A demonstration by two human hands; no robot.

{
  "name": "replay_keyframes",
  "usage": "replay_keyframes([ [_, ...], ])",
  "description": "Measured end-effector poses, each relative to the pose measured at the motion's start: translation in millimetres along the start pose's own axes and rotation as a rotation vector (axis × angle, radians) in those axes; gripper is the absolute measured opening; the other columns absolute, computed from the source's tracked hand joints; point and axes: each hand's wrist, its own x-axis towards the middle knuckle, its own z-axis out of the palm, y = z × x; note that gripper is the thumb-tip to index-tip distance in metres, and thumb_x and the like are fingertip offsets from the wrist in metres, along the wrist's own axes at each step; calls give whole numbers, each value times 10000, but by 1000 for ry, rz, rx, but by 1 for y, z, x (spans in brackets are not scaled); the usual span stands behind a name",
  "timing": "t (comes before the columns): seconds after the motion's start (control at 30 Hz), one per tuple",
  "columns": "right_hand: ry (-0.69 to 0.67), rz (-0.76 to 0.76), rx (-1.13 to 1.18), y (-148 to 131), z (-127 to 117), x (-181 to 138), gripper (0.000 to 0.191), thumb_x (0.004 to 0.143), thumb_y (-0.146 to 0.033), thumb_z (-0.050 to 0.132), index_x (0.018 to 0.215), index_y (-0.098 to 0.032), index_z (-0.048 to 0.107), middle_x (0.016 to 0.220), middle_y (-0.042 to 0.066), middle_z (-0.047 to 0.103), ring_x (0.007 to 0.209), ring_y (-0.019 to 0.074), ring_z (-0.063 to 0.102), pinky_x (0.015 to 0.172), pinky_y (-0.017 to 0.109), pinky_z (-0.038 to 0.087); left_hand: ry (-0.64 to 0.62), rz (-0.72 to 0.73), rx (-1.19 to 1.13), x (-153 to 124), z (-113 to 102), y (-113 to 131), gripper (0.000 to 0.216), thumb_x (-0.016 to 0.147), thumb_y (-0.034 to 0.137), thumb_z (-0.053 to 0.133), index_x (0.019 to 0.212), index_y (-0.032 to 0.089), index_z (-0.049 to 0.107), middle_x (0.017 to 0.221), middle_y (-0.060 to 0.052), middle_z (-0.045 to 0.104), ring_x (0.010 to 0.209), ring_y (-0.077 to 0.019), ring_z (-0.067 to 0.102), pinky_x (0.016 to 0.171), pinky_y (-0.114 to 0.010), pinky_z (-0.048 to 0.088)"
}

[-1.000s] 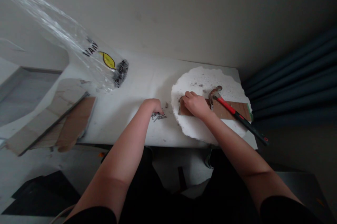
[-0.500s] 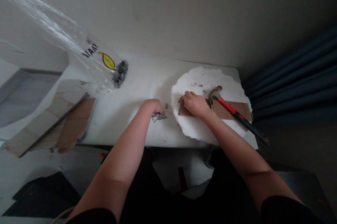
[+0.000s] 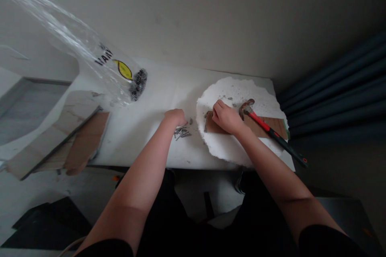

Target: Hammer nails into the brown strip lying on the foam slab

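Left hand (image 3: pixel 176 117) is right over a little pile of nails (image 3: pixel 183 132), fingers bent downward. Can't tell if that grip is pinching one — the fingertips are mostly hidden behind the hand. The nails lie loose on the white surface (image 3: pixel 171 88), about midway along it and a bit in from the front edge.

Right hand (image 3: pixel 225 116) has its fingers curled at the left end of a brown strip of board (image 3: pixel 256 129); can't see whether that grip has anything in it. The board lies across a white ragged-edged slab (image 3: pixel 220 146) toward the surface's right edge, with grey crumbs (image 3: pixel 224 97) on the slab behind the hand.

Just right of that hand there's a claw hammer (image 3: pixel 267 127), red-and-black handle slanting over the board and poking out past the right edge near the front-right corner. Over by the left end — flat brown offcut (image 3: pixel 86 142) and a clear plastic bag (image 3: pixel 123 70).
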Motion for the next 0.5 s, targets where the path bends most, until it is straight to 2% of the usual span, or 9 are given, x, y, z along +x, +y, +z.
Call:
replay_keyframes([
  [0.1, 102, 28, 106, 3, -4, 0, 187, 973, -193, 424, 1040, -140, 591, 1122, 145, 614, 866, 216, 576, 679, 306, 379, 315, -26, -201, 3, -2, 0, 363, 905, 349, 538, 1150, 151, 717, 1194, -192, 722, 1113, -333, 672, 897, -399, 523],
  [0.17, 167, 11, 176, 4, -4, -1, 156, 969, -210, 445, 1005, -151, 585, 1091, 134, 611, 853, 209, 571, 682, 303, 381, 500, 99, -454, 4, -5, 4, 303, 925, 323, 519, 1099, 169, 712, 1116, -141, 744, 1026, -260, 687, 895, -358, 517],
  [0.2, 194, -5, 213, 4, -4, -1, 142, 967, -217, 455, 991, -157, 581, 1075, 128, 610, 853, 206, 570, 687, 301, 384, 530, 213, -599, 3, -7, 6, 284, 925, 328, 530, 1077, 168, 707, 1077, -119, 749, 970, -223, 686, 883, -334, 516],
  [0.23, 218, -19, 250, 4, -4, -2, 128, 966, -222, 464, 977, -162, 577, 1060, 123, 608, 852, 204, 569, 694, 300, 389, 504, 344, -738, 2, -8, 10, 271, 915, 336, 553, 1054, 159, 705, 1044, -103, 750, 920, -195, 679, 867, -316, 517],
  [0.33, 277, -42, 358, 4, 1, -2, 93, 958, -223, 478, 941, -181, 559, 1025, 107, 599, 819, 194, 561, 709, 302, 406, 272, 689, -975, -3, -11, 19, 237, 858, 317, 632, 995, 142, 714, 972, -74, 744, 853, -156, 654, 836, -303, 513],
  [0.4, 299, -47, 418, 3, 5, -1, 78, 952, -222, 481, 925, -194, 548, 1002, 96, 591, 800, 190, 555, 713, 306, 415, 154, 804, -1021, -7, -10, 24, 226, 811, 291, 679, 975, 142, 722, 928, -55, 737, 817, -141, 636, 822, -301, 506],
  [0.5, 305, -57, 483, 2, 10, 0, 61, 949, -231, 491, 915, -208, 536, 970, 78, 578, 797, 189, 554, 709, 306, 422, 78, 854, -1054, -12, -9, 29, 205, 783, 280, 701, 929, 138, 722, 849, -31, 718, 769, -128, 609, 800, -296, 494],
])
